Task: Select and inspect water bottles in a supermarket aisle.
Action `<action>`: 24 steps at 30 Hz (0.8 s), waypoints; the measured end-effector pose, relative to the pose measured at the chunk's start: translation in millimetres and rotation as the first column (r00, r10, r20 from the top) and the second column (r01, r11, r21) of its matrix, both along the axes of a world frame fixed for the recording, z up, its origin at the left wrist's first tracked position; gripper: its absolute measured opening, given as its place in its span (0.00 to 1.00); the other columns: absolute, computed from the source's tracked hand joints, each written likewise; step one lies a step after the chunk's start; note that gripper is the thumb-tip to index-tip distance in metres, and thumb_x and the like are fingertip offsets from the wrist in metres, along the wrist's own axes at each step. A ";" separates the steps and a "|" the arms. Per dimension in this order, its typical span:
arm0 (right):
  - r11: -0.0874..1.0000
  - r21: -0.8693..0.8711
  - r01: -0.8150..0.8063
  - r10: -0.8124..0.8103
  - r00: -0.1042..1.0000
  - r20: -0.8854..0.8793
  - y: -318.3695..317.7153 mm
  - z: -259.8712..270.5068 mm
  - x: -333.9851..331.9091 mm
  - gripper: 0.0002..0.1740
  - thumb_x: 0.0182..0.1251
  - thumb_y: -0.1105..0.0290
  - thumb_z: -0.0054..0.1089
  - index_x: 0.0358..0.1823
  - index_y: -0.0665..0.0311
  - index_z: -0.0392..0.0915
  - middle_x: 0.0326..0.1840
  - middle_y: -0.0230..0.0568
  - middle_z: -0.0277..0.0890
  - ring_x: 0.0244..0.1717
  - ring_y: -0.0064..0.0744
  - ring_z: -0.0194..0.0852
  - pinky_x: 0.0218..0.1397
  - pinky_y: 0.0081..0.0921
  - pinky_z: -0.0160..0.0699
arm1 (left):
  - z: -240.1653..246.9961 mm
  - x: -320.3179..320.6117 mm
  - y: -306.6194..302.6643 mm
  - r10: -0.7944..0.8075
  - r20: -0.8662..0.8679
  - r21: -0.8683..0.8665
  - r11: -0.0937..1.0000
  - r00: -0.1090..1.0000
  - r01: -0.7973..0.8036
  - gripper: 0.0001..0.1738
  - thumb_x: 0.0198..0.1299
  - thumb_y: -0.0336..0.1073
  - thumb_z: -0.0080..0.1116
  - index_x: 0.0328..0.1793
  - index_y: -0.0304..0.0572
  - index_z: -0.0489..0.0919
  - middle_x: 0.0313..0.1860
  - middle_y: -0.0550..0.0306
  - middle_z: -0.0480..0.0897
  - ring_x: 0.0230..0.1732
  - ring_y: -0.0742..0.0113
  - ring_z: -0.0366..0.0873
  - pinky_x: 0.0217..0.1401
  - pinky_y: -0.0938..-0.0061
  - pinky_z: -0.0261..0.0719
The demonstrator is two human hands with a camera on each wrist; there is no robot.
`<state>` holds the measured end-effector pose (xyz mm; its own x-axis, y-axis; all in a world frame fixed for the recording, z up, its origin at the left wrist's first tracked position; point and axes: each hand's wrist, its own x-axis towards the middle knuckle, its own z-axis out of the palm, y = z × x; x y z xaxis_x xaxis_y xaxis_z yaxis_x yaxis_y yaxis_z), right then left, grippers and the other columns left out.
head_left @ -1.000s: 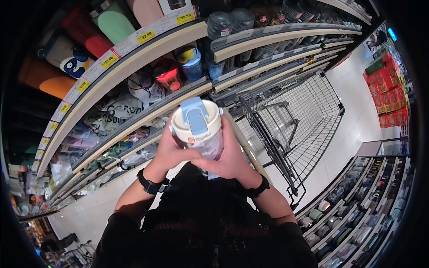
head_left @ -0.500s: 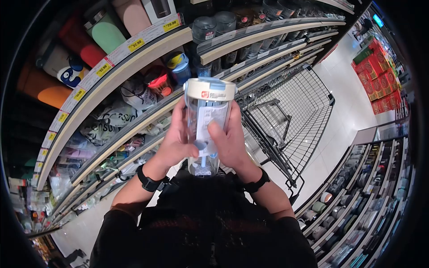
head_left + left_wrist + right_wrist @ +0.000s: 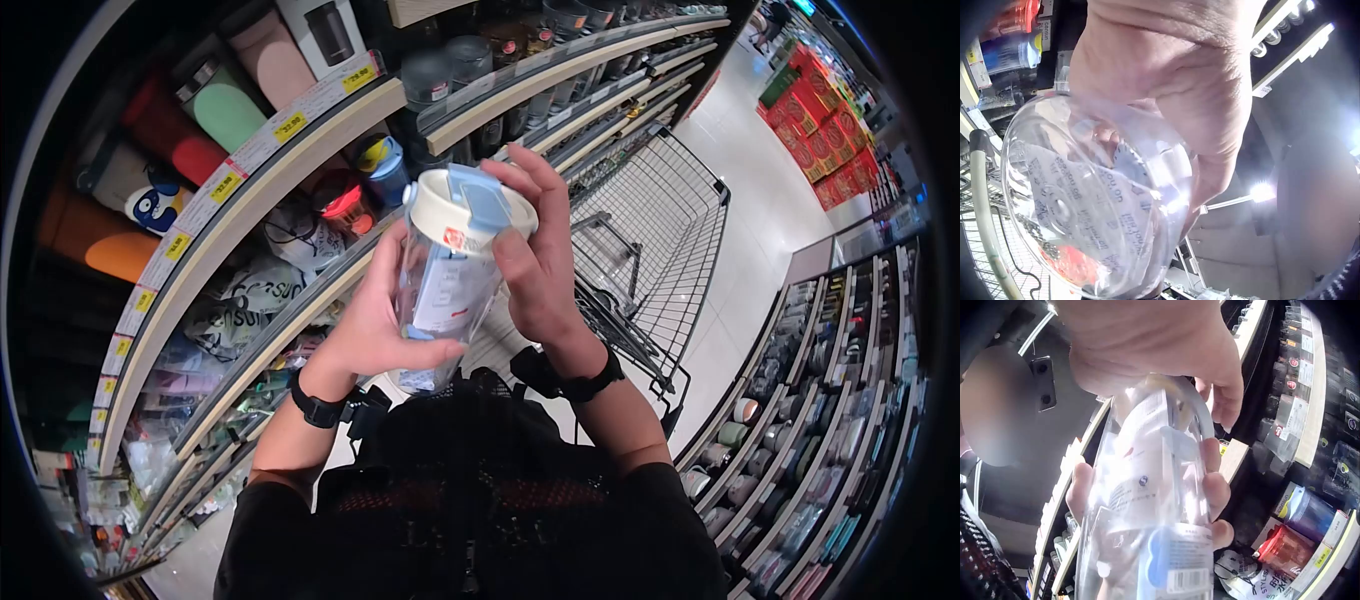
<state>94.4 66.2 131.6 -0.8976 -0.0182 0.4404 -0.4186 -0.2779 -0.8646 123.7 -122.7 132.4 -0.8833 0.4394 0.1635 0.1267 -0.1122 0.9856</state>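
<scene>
A clear bottle [image 3: 450,290] with a cream lid [image 3: 441,208] and a light blue flip cap [image 3: 487,205] is held in front of the chest, slightly tilted. The left hand [image 3: 382,325] grips its body, thumb across the front. At the lid is the right hand [image 3: 543,255], its thumb against the rim and its fingers curled round the far side. Paper shows inside the clear bottle [image 3: 1094,200] in the left wrist view. In the right wrist view, left-hand fingers [image 3: 1216,494] wrap the bottle [image 3: 1141,487], with a barcode label low on it.
A shopping cart [image 3: 690,235] stands at the right. Shelves with a price-tag edge [image 3: 226,187] carry cups and bottles at the left; a blue cup [image 3: 384,172] and a red cup [image 3: 345,203] lie behind the hands. Another shelf [image 3: 800,400] is at lower right, red boxes [image 3: 820,125] beyond.
The right hand has moved from the bottle's body up to its lid. The bottle, first seen from above, then upright, is now tilted, and the left hand still holds its body.
</scene>
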 end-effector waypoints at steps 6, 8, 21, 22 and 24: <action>0.997 -0.058 -0.059 0.047 0.983 -0.177 4.9 -2.3 1.1 0.35 0.55 0.65 0.66 0.65 0.70 0.69 0.68 0.54 0.69 0.68 0.39 0.68 0.72 0.35 0.64 | -10.4 -1.8 -0.1 -0.040 -0.146 -0.087 0.996 0.989 0.028 0.73 0.36 0.37 0.83 0.84 0.36 0.42 0.77 0.47 0.61 0.79 0.57 0.57 0.81 0.62 0.53; 1.000 -0.001 -0.024 0.023 0.955 -0.295 8.3 -3.2 0.2 0.37 0.53 0.63 0.68 0.65 0.70 0.69 0.68 0.56 0.69 0.67 0.40 0.69 0.71 0.35 0.65 | -12.5 -0.8 -0.8 -0.055 -0.207 -0.202 0.979 0.977 0.013 0.73 0.33 0.37 0.82 0.83 0.37 0.44 0.74 0.46 0.64 0.76 0.57 0.62 0.79 0.62 0.57; 0.965 0.137 0.225 -0.103 0.800 -0.591 8.6 14.1 20.2 0.25 0.59 0.57 0.65 0.47 0.73 0.80 0.60 0.63 0.76 0.54 0.44 0.82 0.56 0.33 0.80 | -24.2 4.1 -2.5 -0.111 -0.235 -0.250 0.967 0.966 0.051 0.75 0.29 0.41 0.83 0.83 0.35 0.44 0.73 0.47 0.65 0.75 0.56 0.64 0.78 0.62 0.61; 0.968 0.123 0.218 -0.118 0.831 -0.543 7.4 12.3 22.7 0.22 0.62 0.59 0.62 0.45 0.74 0.80 0.59 0.63 0.77 0.54 0.43 0.82 0.56 0.32 0.80 | -23.4 4.4 -3.4 -0.119 -0.255 -0.290 0.956 0.959 0.041 0.75 0.30 0.41 0.83 0.83 0.35 0.43 0.73 0.47 0.65 0.75 0.56 0.64 0.78 0.62 0.60; 0.972 0.105 0.212 -0.134 0.858 -0.496 6.0 12.9 27.8 0.20 0.65 0.60 0.59 0.44 0.75 0.80 0.58 0.64 0.77 0.53 0.43 0.82 0.56 0.32 0.80 | -23.3 5.8 -6.0 -0.129 -0.278 -0.332 0.943 0.952 0.031 0.75 0.30 0.41 0.83 0.83 0.35 0.43 0.74 0.47 0.65 0.75 0.56 0.63 0.78 0.62 0.60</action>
